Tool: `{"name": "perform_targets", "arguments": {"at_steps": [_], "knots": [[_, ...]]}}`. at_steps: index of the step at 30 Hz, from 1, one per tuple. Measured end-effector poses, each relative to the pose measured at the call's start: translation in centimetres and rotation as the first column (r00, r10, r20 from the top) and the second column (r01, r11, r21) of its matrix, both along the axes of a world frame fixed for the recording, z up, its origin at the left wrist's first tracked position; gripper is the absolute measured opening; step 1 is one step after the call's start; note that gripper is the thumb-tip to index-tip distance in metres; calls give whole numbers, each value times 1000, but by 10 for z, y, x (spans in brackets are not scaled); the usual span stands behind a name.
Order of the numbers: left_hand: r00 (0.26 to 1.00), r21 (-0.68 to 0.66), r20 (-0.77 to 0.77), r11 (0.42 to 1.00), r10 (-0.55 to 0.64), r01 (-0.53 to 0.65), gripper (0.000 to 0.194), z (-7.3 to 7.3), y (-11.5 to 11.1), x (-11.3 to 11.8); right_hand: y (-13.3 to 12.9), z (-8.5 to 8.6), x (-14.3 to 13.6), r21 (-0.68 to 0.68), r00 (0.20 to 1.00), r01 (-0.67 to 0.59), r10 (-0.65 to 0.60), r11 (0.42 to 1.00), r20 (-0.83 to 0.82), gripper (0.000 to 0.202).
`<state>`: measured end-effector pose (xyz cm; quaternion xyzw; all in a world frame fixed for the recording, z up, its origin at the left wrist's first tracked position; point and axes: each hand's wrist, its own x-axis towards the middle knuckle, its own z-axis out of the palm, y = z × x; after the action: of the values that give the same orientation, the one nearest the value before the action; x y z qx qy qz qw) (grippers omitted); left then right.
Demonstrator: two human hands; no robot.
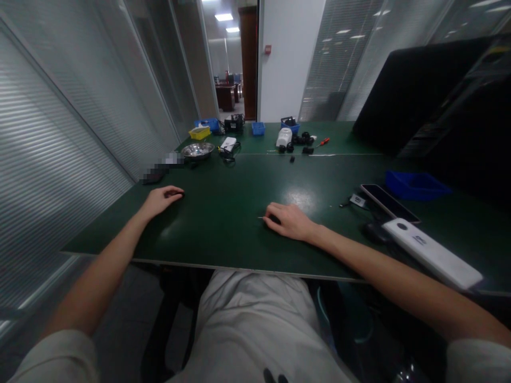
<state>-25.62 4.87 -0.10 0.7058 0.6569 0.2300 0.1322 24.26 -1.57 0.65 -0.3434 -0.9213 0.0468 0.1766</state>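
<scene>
Fingers of the right hand [289, 221] are curled, thumb and index pinched together at their tips; those of the left hand [163, 201], just past nine o'clock from it, are bent with tips nearly meeting. Beneath both spreads a broad, dark green tabletop [223, 229]. Taking the right hand as centre, a large black flat panel [395, 96] stands at two o'clock. At three o'clock, near the right forearm, lies a long white device with a rounded end [435, 252]; a blue plastic tray [417, 187] sits at half past two, just beyond a dark, flat, phone-like slab [389, 203]. At ten o'clock, well apart, rests a shiny round metal bowl [197, 151], and at one o'clock an orange-handled screwdriver [324, 141]. A small dark piece [182, 193] is at the left fingertips; whether they grip it, I cannot tell. Smallest, a thin pale sliver [260, 217] is gripped by the right fingertips, pointing to nine o'clock.
</scene>
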Motion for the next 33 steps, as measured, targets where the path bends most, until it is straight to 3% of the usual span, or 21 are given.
{"name": "perform_targets", "arguments": {"at_steps": [3, 6, 13, 22, 33], "knots": [[962, 17, -38, 963, 270, -270, 43, -2, -7, -80, 0, 0, 1, -2, 1000, -2, 2, 1000, -3, 24], [890, 23, -104, 895, 445, -445, 44, -2, -18, -118, 1, -1, 1, -1, 1000, 4, -4, 1000, 4, 23], [833, 90, -267, 873, 484, -479, 41, 4, -21, -103, 2, -3, 1, 2, 1000, 2, -2, 1000, 11, 23], [822, 114, -85, 825, 563, -553, 39, 0, -23, -109, 1, -1, 1, 3, 1000, -1, 1, 1000, 8, 24], [833, 161, -122, 839, 540, -520, 37, 2, -27, -105, 0, 1, 0, -9, 1000, -8, 8, 1000, 3, 23]]}}
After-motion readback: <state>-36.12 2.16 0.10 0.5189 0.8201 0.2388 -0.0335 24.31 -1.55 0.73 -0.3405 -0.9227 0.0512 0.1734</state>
